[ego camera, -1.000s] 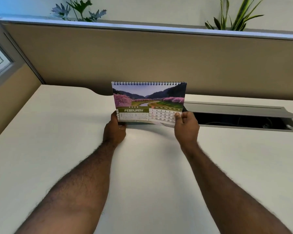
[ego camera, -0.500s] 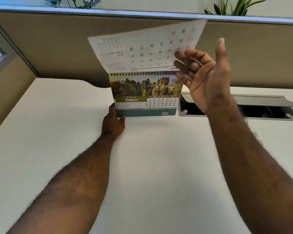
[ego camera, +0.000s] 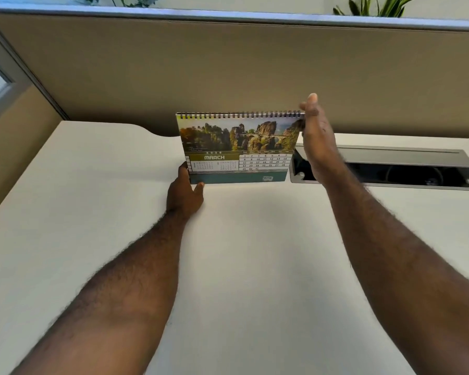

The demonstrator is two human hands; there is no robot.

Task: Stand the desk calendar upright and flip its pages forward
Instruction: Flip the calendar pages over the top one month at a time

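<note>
The spiral-bound desk calendar (ego camera: 237, 147) stands upright on the white desk (ego camera: 241, 266), showing the MARCH page with a photo of rock towers and a bridge. My left hand (ego camera: 185, 194) grips its lower left corner, thumb on the front. My right hand (ego camera: 316, 133) is raised beside the calendar's right edge, near the top corner by the spiral, fingers extended and together, edge-on to the camera. I see nothing held in it. The turned February page is out of sight behind the calendar.
A beige partition wall (ego camera: 228, 71) rises close behind the calendar. To the right, an open cable tray (ego camera: 417, 174) with a raised grey lid is sunk into the desk. Plants (ego camera: 374, 6) show above the partition.
My right hand lifted the February page up and over the spiral, revealing March. The page has dropped behind, and the right hand has come down to the calendar's top right corner. The left hand stayed.
</note>
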